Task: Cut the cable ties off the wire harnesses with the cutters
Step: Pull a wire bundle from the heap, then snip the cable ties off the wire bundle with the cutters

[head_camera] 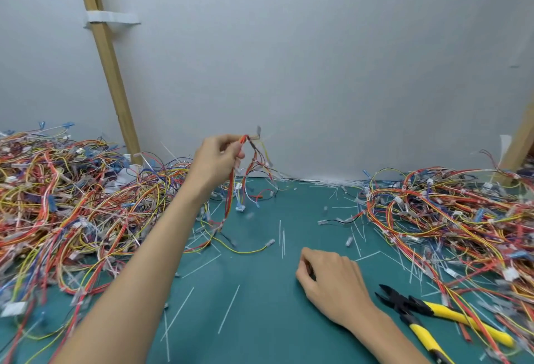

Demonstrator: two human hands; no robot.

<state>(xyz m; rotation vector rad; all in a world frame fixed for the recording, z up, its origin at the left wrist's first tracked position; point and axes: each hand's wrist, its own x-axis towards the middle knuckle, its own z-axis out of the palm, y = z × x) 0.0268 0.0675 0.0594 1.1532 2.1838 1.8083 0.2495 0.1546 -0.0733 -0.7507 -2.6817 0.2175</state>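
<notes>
My left hand (220, 153) is raised above the green mat and pinches the top of a wire harness (250, 178) of red, yellow and black wires, which dangles down to the mat. My right hand (329, 278) rests low on the mat with its fingers curled under; I see nothing held in it. The cutters (404, 304), black jaws with yellow handles, lie open on the mat just right of my right hand, untouched. Several cut white cable ties (282, 238) lie scattered over the mat.
A big heap of tangled harnesses (66, 190) fills the left side, and another heap (450, 219) fills the right. The green cutting mat (260, 320) lies between them. A grey wall stands behind, with a leaning wooden post (107, 54) at the left.
</notes>
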